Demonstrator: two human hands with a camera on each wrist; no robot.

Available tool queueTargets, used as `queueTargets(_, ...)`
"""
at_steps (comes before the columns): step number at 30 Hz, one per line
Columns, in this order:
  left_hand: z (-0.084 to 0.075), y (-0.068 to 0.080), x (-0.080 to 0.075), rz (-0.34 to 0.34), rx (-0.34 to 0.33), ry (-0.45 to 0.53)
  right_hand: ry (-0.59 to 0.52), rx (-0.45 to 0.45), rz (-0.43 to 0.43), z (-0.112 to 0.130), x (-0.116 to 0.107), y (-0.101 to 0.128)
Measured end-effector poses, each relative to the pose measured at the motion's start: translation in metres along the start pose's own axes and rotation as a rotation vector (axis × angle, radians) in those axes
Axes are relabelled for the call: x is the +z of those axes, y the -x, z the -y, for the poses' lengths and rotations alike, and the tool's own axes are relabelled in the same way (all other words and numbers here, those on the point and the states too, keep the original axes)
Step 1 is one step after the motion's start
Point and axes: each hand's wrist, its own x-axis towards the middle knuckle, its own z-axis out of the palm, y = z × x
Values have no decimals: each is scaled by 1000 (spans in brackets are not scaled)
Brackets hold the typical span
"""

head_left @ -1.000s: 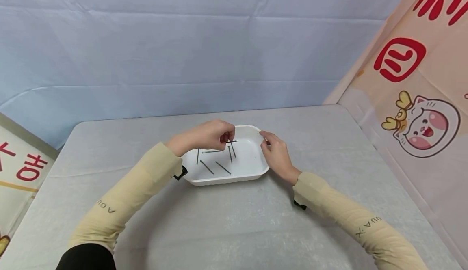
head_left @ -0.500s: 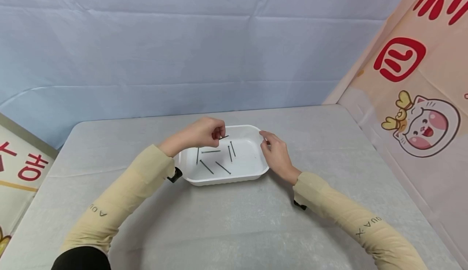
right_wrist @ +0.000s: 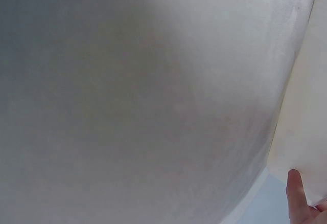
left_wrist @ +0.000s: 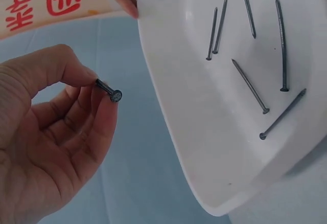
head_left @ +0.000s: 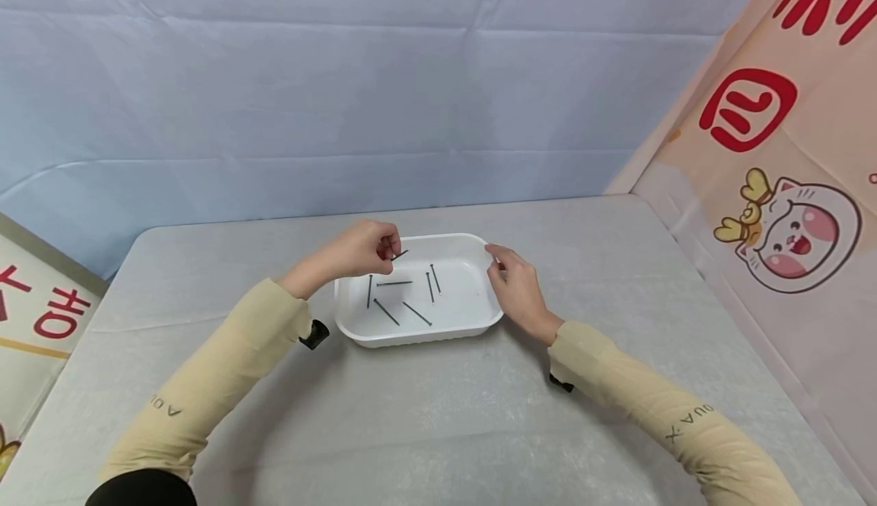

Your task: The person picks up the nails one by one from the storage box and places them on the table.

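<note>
Between thumb and fingers, my left hand point(head_left: 363, 249) point(left_wrist: 56, 127) pinches a dark metal nail point(left_wrist: 115, 96) point(head_left: 401, 255), its flat head pointing out in the left wrist view. That hand is at the far left rim of a white plastic tray point(head_left: 469, 293) point(left_wrist: 173, 101). Several more nails point(left_wrist: 284, 55) point(head_left: 387, 312) lie scattered on the tray's floor, mostly in its left and middle. My right hand point(head_left: 521, 293) grips the tray's right rim, thumb on the inner side. In the right wrist view one finger point(right_wrist: 296, 196) lies against the tray's outer wall point(right_wrist: 306, 101).
A grey-covered table point(head_left: 438, 415) bears the tray. Behind it hangs a pale blue cloth point(head_left: 384, 110), and a printed pink banner point(head_left: 774, 224) stands on the right. Another printed panel point(head_left: 34, 338) is at the left edge.
My left hand has moved left with the nail, from over the tray's middle to its far left rim. The right hand has stayed on the right rim. The other nails lie as before.
</note>
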Motion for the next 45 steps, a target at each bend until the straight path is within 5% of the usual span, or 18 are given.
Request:
queueTargets(13,12,17,-2,-80,-95,92,-2,15,10,0,0,0)
queueTargets(45,42,54,-3,-324,-292,134,-19,15,3,-1,1,0)
